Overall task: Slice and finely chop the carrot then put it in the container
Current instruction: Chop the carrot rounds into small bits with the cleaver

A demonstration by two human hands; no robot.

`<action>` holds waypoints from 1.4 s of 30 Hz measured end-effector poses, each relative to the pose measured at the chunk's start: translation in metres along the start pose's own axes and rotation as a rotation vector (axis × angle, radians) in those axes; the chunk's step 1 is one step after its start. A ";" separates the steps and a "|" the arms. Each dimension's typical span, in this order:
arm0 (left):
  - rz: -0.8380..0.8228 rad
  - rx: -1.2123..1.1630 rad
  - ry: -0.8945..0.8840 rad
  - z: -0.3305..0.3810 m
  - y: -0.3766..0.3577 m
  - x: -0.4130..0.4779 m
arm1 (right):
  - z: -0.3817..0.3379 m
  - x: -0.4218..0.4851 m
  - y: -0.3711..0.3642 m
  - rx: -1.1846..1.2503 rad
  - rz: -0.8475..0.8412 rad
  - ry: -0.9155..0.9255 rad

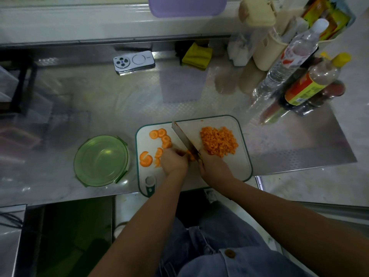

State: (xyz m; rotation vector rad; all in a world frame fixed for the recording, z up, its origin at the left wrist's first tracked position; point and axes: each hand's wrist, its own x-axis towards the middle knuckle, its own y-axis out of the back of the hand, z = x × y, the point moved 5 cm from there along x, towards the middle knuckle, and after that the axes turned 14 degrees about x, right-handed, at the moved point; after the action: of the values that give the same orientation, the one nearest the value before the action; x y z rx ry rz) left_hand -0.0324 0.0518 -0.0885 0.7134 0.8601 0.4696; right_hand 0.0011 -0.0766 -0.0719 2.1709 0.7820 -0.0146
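A white cutting board (pixel 242 166) with a green rim lies at the counter's front edge. Several round carrot slices (pixel 159 140) lie on its left half. A heap of finely chopped carrot (pixel 218 141) sits on its right half. My right hand (pixel 212 166) grips the handle of a broad knife (pixel 184 137), whose blade slants across the board's middle. My left hand (pixel 173 161) holds a small stack of carrot slices (pixel 189 154) against the blade with curled fingers. A green round glass container (pixel 101 160) stands empty left of the board.
A phone (pixel 133 61) lies at the back of the steel counter, with a yellow cloth (pixel 197 54) to its right. Bottles (pixel 311 82) and a cream jar (pixel 265 50) crowd the back right. A purple tub (pixel 186 5) sits on the ledge behind.
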 end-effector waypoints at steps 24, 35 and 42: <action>0.027 0.032 0.018 -0.005 -0.007 0.001 | -0.003 -0.008 0.005 -0.003 0.005 0.035; 0.027 0.035 0.034 -0.006 -0.009 0.004 | -0.003 0.001 -0.005 -0.031 -0.003 -0.003; 0.046 0.036 0.016 -0.010 -0.005 -0.008 | -0.005 0.003 -0.007 -0.028 0.004 0.011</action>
State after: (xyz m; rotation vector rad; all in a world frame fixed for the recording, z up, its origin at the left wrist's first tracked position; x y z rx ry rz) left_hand -0.0449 0.0470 -0.0930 0.7645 0.8709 0.5023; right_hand -0.0019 -0.0680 -0.0738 2.1474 0.7799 0.0103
